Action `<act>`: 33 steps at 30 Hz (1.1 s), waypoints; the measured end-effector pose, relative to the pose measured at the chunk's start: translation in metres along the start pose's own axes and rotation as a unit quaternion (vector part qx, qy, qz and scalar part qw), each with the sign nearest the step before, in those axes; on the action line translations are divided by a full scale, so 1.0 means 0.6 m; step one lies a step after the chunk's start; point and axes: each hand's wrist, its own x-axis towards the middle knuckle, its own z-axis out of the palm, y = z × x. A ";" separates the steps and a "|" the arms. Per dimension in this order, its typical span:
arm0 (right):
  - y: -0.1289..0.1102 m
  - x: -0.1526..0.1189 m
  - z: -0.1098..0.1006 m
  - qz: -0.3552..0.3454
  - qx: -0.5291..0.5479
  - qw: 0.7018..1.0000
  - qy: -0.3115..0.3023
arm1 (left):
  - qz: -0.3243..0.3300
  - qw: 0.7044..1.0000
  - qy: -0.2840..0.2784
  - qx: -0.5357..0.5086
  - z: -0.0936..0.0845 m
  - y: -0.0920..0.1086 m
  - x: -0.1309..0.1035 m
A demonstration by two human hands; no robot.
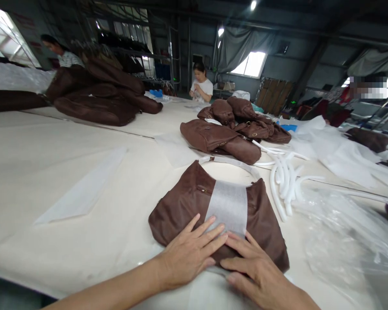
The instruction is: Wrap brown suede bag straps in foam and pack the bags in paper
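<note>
A brown leather handbag (176,211) lies flat on the table in front of me. Its curved handle (233,162) is wrapped in pale material and points away from me. Across the bag's middle runs a whitish strip of wrapping sheet (229,200). My left hand (194,245) rests on the bag and the strip's lower left part, fingers spread. Beside it, my right hand (252,262) lies on the lower edge, fingers stretched out and slightly bent. The fingertips of both hands nearly meet. The strip's lower end is partly hidden by my hands.
Several brown bags are piled beyond the handbag (210,135) and at the far left (97,107). White foam tubes (286,181) and clear plastic bags (345,241) lie to the right. A white sheet (84,189) lies left. People stand across the table.
</note>
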 end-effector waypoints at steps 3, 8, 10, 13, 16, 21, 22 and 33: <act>0.017 0.025 -0.046 0.081 0.083 0.986 0.121 | 0.015 1.000 0.018 0.017 0.003 -0.004 -0.001; -0.020 0.033 -0.072 0.020 0.002 0.964 0.264 | 0.007 1.000 0.013 -0.023 -0.001 -0.004 0.006; -0.060 0.013 -0.052 -0.042 0.010 0.985 0.169 | 0.005 0.999 0.007 -0.042 -0.002 -0.003 0.009; -0.108 -0.036 0.001 -0.133 -0.035 0.990 -0.008 | 0.005 0.998 0.003 -0.055 -0.004 -0.002 0.010; -0.118 -0.085 0.060 -0.154 -0.105 0.979 -0.088 | 0.004 0.998 -0.004 -0.058 -0.007 -0.002 0.012; -0.095 -0.105 0.121 -0.097 -0.148 0.984 -0.033 | -0.002 0.998 -0.015 -0.053 -0.010 0.000 0.017; -0.095 -0.101 0.128 -0.093 -0.143 0.985 -0.010 | -0.004 0.998 -0.016 -0.053 -0.010 0.001 0.018; -0.131 -0.038 0.058 -0.136 -0.099 0.979 0.113 | -0.004 0.995 -0.031 -0.098 -0.015 -0.006 0.019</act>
